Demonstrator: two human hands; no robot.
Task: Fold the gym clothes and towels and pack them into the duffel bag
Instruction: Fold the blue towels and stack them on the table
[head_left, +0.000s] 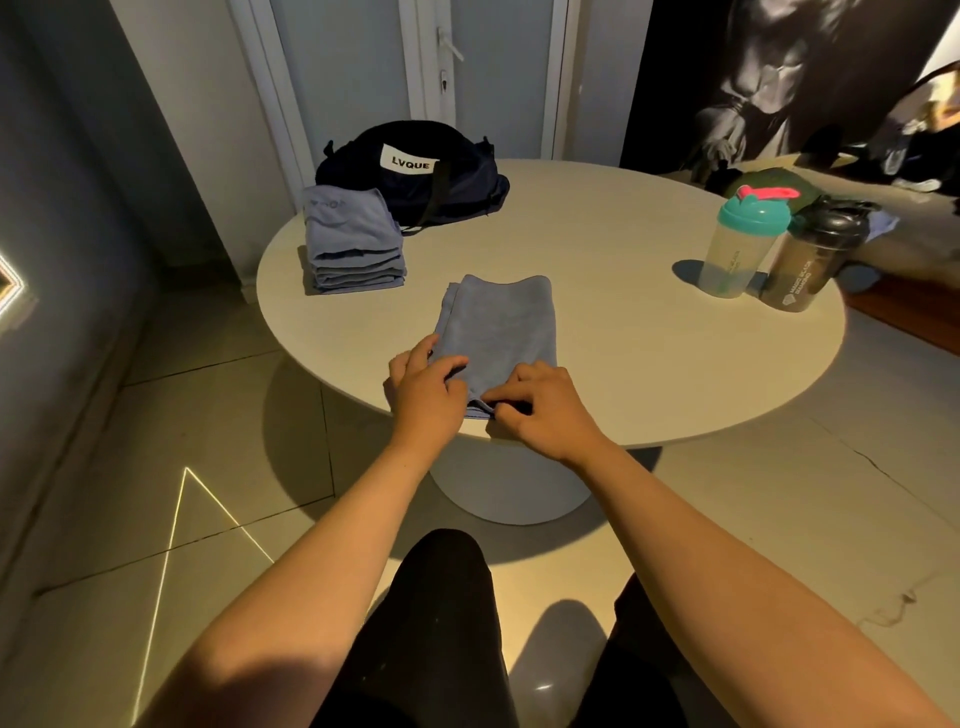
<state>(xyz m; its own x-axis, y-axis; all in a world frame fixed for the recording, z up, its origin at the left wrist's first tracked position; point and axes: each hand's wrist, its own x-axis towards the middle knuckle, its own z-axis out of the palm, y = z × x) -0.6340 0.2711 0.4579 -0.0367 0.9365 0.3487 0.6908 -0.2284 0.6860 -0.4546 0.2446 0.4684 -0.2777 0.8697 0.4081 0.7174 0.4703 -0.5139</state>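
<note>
At the near edge of the table (623, 338), we found the left hand (423, 387) and right hand (540, 410) both pinching the near end of the blue towel (498, 322), its long axis running away from us, with folded stack (353, 244) and duffel bag (415, 176) far left.

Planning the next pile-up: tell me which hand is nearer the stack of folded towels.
Left. The left hand grips the flat towel at its near-left corner, closer to the stack of folded towels; the right hand pinches its near edge farther right.

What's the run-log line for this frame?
phase: folding | left hand: grips towel near edge | right hand: pinches towel edge | folded stack: beside duffel bag
</note>
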